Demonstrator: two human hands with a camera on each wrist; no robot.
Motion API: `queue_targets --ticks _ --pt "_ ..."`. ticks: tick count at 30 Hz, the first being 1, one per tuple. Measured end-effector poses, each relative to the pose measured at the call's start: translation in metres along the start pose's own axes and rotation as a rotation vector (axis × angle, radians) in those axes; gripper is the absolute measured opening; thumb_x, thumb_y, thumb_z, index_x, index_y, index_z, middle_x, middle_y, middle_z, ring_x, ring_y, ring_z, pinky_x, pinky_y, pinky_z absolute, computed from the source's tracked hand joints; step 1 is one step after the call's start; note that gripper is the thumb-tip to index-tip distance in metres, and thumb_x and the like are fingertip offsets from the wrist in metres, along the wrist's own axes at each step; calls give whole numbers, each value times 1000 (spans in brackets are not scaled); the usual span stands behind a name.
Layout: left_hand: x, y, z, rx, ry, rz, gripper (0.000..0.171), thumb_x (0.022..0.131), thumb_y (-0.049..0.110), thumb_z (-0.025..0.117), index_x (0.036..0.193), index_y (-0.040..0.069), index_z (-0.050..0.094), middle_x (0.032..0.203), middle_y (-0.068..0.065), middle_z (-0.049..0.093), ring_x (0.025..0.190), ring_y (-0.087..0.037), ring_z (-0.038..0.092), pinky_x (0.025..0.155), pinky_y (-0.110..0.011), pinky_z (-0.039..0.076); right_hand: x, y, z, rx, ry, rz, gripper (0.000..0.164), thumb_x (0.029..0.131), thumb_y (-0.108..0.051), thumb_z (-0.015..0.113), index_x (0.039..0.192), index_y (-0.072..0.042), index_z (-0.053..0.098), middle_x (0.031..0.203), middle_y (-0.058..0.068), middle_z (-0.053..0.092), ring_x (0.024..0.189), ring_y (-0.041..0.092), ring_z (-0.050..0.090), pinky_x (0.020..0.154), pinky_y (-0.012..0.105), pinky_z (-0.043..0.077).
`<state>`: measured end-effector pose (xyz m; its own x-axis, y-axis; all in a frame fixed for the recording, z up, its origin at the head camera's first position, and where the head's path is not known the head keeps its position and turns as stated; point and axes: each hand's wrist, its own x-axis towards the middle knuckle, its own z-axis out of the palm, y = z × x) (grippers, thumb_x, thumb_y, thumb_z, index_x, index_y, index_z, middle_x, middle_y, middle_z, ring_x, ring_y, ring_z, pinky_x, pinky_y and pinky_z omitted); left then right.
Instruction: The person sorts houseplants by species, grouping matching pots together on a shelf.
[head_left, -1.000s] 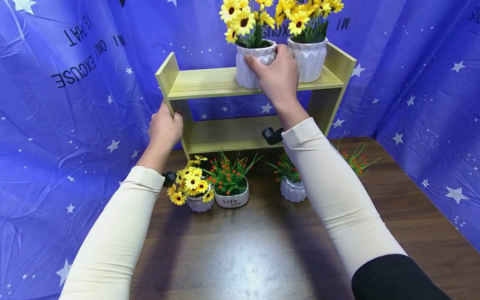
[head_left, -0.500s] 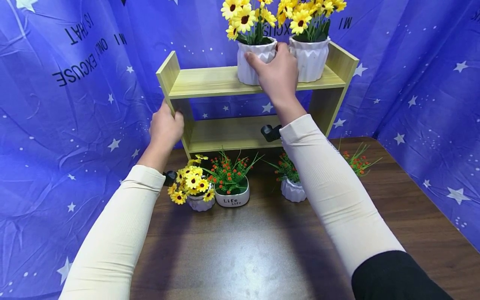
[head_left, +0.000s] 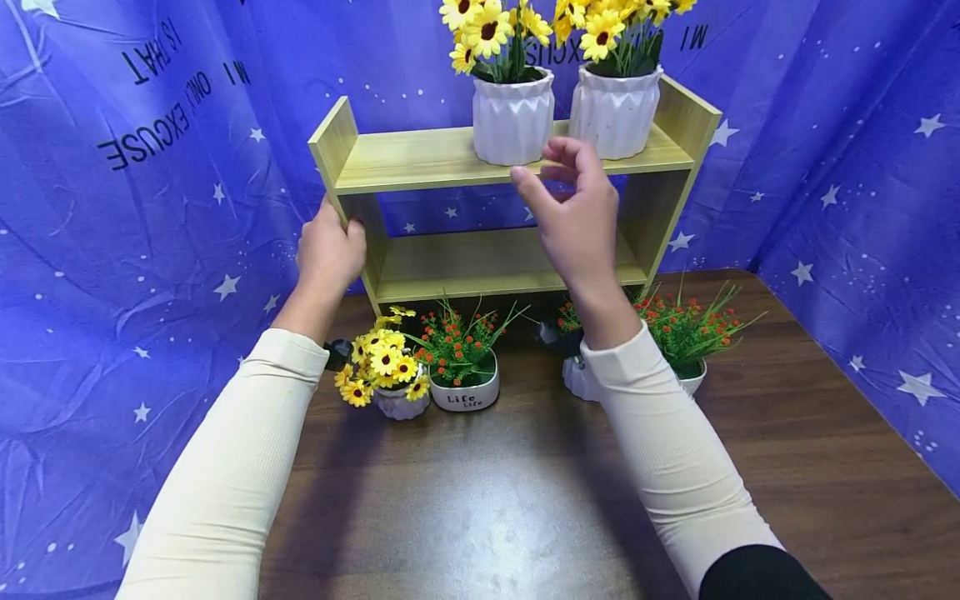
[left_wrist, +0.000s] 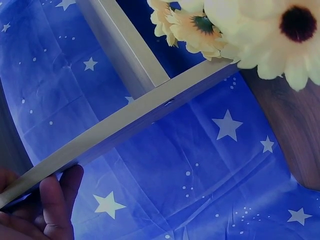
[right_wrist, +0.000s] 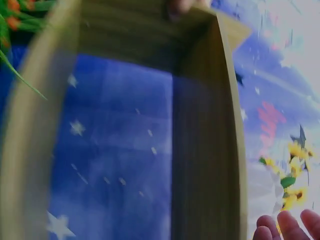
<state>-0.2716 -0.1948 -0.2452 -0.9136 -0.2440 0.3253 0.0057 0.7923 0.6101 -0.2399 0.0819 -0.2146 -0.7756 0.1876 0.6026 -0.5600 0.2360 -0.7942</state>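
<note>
My left hand (head_left: 330,254) grips the left side panel of a light wooden two-tier shelf (head_left: 408,158). In the left wrist view its fingers (left_wrist: 56,202) wrap the panel's edge. My right hand (head_left: 577,217) hangs in front of the top board, thumb and fingers apart in a loose curve, holding nothing. Just above it, a white ridged pot (head_left: 513,121) of yellow flowers stands upright on the top board. To that pot's right stands a similar white flower pot (head_left: 615,112). The right wrist view is blurred, with fingertips (right_wrist: 290,227) at its lower right corner.
On the dark wooden table (head_left: 465,492) before the shelf are a yellow-flowered pot (head_left: 401,406), a white "Life" planter (head_left: 465,396) with red blooms, a partly hidden white pot (head_left: 579,381) and another red-flowered plant (head_left: 686,333). A blue starry curtain (head_left: 187,225) hangs behind.
My right hand has let go of the left pot on the top board and drawn back, down and slightly right. That pot stays there. The left hand keeps its grip on the side panel.
</note>
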Motion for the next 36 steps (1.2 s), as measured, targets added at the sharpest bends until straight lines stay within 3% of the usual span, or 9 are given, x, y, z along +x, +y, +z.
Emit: queue_targets --ticks 6,14,18,22,27,36 --pt "0 -1 -1 -6 -5 -4 35 100 25 42 131 10 48 126 -26 61 119 -48 56 91 -62 41 -53 23 -1 32 -78 -39 46 85 -19 79 123 -1 60 118 6 66 105 17 62 85 35 51" --pt "1 -1 -1 10 17 18 35 99 24 42 130 8 48 124 -29 61 116 -49 57 88 -62 42 -112 49 2 63 -181 12 41 85 -14 78 121 -1 62 117 12 67 105 22 64 83 38 51" --pt "1 1 -1 14 18 18 35 99 24 42 130 7 48 125 -29 61 116 -49 57 88 -62 43 -134 57 5 71 -232 25 40 84 -13 78 119 -2 63 114 9 67 103 25 64 82 41 52" --pt "1 2 -1 13 17 22 36 100 25 41 130 7 49 125 -28 61 116 -48 57 88 -62 43 -155 62 9 64 -278 48 39 83 -13 79 118 -2 64 113 10 68 99 23 65 82 42 53" --pt "1 2 -1 12 16 19 35 100 25 42 129 8 49 124 -28 61 116 -48 58 88 -61 42 -173 65 15 84 -331 39 40 82 -9 80 116 3 64 114 17 68 98 32 66 78 44 53" --pt "0 0 1 2 25 30 35 100 24 43 130 8 49 123 -28 62 114 -48 59 88 -61 43 -196 75 34 64 -468 89 39 82 -12 80 116 -1 64 108 9 69 97 23 65 78 40 55"
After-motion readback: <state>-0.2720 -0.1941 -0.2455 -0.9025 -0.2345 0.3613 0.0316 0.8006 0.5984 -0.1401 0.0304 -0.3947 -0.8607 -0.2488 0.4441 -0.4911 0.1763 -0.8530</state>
